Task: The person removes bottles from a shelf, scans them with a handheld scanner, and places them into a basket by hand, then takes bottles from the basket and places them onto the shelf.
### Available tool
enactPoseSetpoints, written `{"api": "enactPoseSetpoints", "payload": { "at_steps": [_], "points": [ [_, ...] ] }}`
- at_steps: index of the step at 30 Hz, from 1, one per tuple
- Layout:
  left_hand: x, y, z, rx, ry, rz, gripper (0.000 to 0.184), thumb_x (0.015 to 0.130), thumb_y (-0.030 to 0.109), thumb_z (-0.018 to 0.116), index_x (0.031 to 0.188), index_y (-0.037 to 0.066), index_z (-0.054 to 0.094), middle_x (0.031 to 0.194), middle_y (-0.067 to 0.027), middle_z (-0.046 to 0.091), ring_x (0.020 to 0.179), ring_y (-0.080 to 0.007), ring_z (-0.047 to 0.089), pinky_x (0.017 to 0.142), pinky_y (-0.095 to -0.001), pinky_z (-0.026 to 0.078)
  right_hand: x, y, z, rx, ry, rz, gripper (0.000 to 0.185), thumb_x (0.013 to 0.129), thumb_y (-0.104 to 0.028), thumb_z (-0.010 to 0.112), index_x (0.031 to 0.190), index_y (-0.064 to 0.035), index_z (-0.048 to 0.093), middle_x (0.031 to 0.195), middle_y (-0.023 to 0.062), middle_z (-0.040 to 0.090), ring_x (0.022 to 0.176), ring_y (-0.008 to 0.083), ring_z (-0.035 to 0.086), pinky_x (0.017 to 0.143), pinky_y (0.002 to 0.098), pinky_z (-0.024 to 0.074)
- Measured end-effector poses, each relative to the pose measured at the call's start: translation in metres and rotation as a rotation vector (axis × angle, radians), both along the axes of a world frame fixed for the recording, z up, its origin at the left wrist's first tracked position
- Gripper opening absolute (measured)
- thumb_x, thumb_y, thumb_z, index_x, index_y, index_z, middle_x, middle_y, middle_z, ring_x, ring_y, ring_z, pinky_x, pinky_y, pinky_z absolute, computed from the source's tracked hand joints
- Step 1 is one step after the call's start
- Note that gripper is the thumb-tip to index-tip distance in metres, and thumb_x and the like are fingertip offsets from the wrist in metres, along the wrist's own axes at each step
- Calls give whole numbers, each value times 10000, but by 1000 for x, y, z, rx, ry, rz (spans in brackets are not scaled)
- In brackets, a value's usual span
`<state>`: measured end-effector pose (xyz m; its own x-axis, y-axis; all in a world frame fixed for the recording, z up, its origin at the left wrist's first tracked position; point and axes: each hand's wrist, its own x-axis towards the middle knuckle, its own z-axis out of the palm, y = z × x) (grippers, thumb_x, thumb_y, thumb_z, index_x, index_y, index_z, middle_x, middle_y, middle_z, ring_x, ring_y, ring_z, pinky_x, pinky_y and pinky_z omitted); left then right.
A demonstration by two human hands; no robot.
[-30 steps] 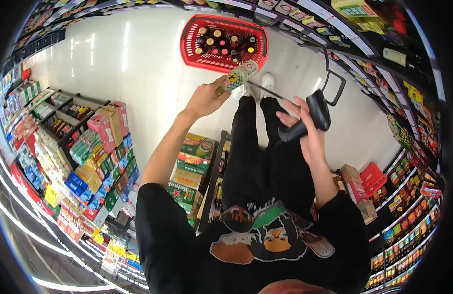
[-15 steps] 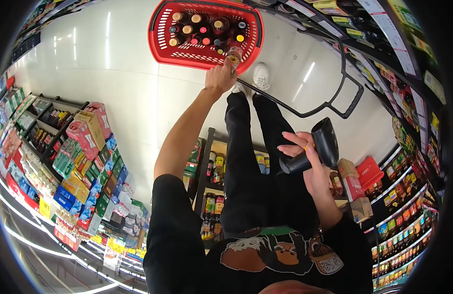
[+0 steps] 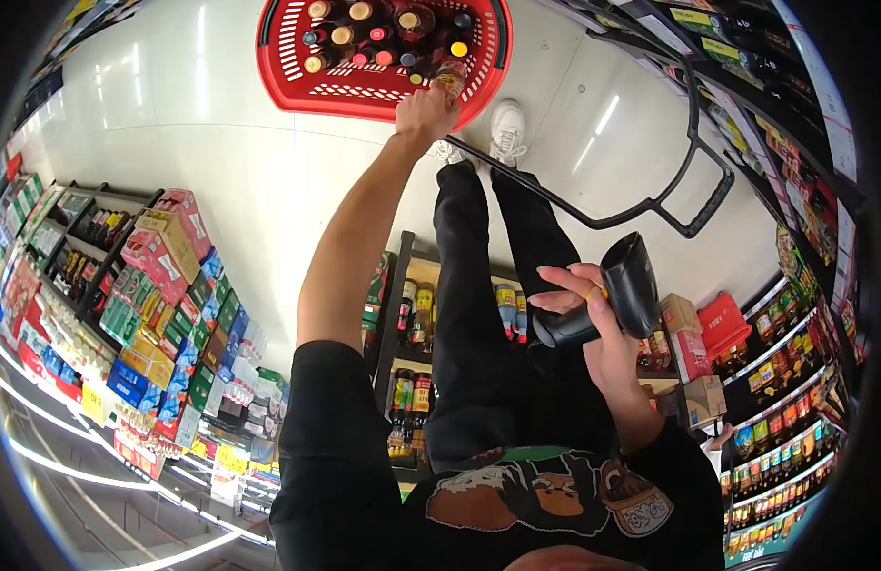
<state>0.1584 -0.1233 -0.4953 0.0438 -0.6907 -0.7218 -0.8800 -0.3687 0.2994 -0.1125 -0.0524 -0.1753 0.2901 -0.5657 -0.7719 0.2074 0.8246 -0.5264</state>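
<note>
My left hand point(image 3: 427, 114) is closed on a bottle point(image 3: 451, 80) at the near right corner of the red basket point(image 3: 340, 107). The bottle reaches over the rim, and its lower end is partly hidden by my fingers. Several dark bottles point(image 3: 378, 38) with beige, pink, yellow and dark caps stand upright in the basket. My right hand point(image 3: 602, 333) holds a black handheld scanner point(image 3: 631, 285) by its handle, with some fingers stretched out. From the basket a long black handle point(image 3: 593, 221) runs to the right, touched by neither hand as far as I can see.
Shelves of bottles point(image 3: 745, 57) line the right side. Low wooden shelving point(image 3: 412, 360) with bottles is beside my legs. Stacked drink cartons point(image 3: 164, 333) stand at left. A red crate point(image 3: 721, 325) and cardboard boxes point(image 3: 704, 398) lie at lower right. My shoes point(image 3: 507, 128) are near the basket.
My left hand has carried the bottle forward from outside the basket to over its corner. The basket sits higher and further left in view, and its handle has swung lower. The scanner stays in my right hand.
</note>
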Motion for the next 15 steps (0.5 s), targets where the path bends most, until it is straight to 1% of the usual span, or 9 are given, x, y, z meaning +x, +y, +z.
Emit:
{"api": "enactPoseSetpoints", "payload": {
  "at_steps": [2, 4, 5, 6, 7, 13, 15],
  "points": [
    [-4, 0, -8, 6, -6, -2, 502, 906, 420, 605, 1256, 61, 615, 937, -254, 737, 924, -437, 720, 827, -549, 570, -1, 1, -3, 5, -2, -7, 400, 1079, -242, 460, 1390, 10, 476, 1340, 320, 606, 1108, 393, 702, 1002, 494, 545],
    [-7, -2, -12, 8, -11, -3, 501, 904, 418, 605, 1257, 63, 616, 940, -252, 738, 923, -435, 720, 825, -549, 570, -3, 2, -7, 13, -43, -56, 363, 1082, -154, 452, 1407, 4, 486, 1334, 304, 626, 1125, 413, 698, 1012, 508, 523],
    [-8, -2, -14, -4, -17, -13, 482, 907, 397, 608, 1214, 25, 618, 938, -251, 739, 913, -433, 726, 823, -537, 580, -2, 2, -8, 13, -41, -55, 363, 1082, -154, 452, 1407, 4, 486, 1334, 304, 626, 1125, 413, 698, 1012, 508, 523],
    [-10, -3, -17, -17, -23, -21, 467, 911, 376, 611, 1170, -13, 619, 935, -250, 741, 904, -430, 731, 820, -526, 589, -1, 0, -8, 16, -15, -40, 378, 1080, -200, 459, 1396, 8, 481, 1333, 314, 619, 1102, 404, 706, 1000, 498, 538],
    [-10, -5, -20, -19, -19, -18, 467, 911, 376, 611, 1170, -13, 619, 935, -250, 741, 904, -430, 731, 820, -526, 589, -1, -1, -9, 18, 11, -25, 400, 1078, -245, 467, 1385, 12, 476, 1331, 324, 613, 1079, 394, 714, 988, 489, 553],
    [-13, -10, -43, -3, 0, 21, 465, 901, 389, 642, 1170, 9, 634, 998, -245, 742, 953, -423, 728, 846, -516, 587, -2, 1, -20, 45, 38, -17, 410, 1069, -261, 493, 1374, 13, 479, 1318, 325, 624, 1067, 402, 718, 975, 495, 556],
    [-15, -12, -54, -6, -36, 15, 473, 898, 404, 651, 1169, 17, 639, 1032, -244, 735, 979, -416, 723, 859, -505, 586, -4, 3, -22, 59, 52, -18, 414, 1067, -268, 498, 1373, 10, 481, 1316, 325, 625, 1067, 404, 717, 972, 499, 556]
  ]
}}
